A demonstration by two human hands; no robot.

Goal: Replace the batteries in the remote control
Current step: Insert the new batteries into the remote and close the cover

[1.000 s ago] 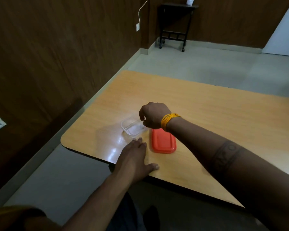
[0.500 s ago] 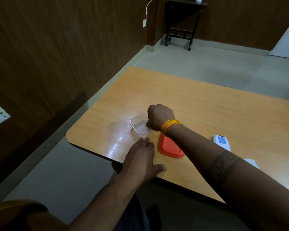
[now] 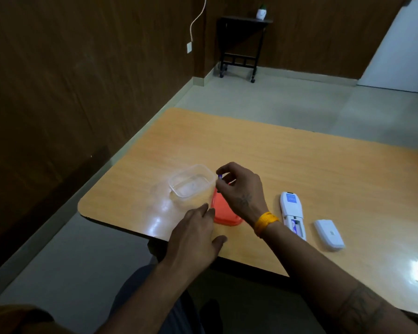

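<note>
The right hand [image 3: 241, 191] has come up out of the box [image 3: 191, 180] since a moment ago, and now it pinches a small battery [image 3: 219, 176] between thumb and finger, just above the box's right rim. The view has swung too, so the remote [image 3: 292, 214] and its cover [image 3: 328, 233] now show on the right.

The left hand [image 3: 196, 239] lies flat on the near edge of the table [image 3: 275, 153], fingers spread, holding nothing. Its fingertips touch the red lid [image 3: 223, 213], which lies flat beside the box.

The remote lies face down to the right of the right wrist. Its back is open at the near end, and the cover sits just beside it on the right.

The battery looks small, hard and smooth — easy to drop or let roll. Pinching it around the middle, as the hand does now, seems best. The remote is light, stiff plastic, so it may slide when a battery gets pushed in; the free hand could hold it by its long sides.

Most of the battery hides behind the fingers — only a blue bit shows. I cannot tell if the box has more in it, or if something in the remote's slot is a battery.
</note>
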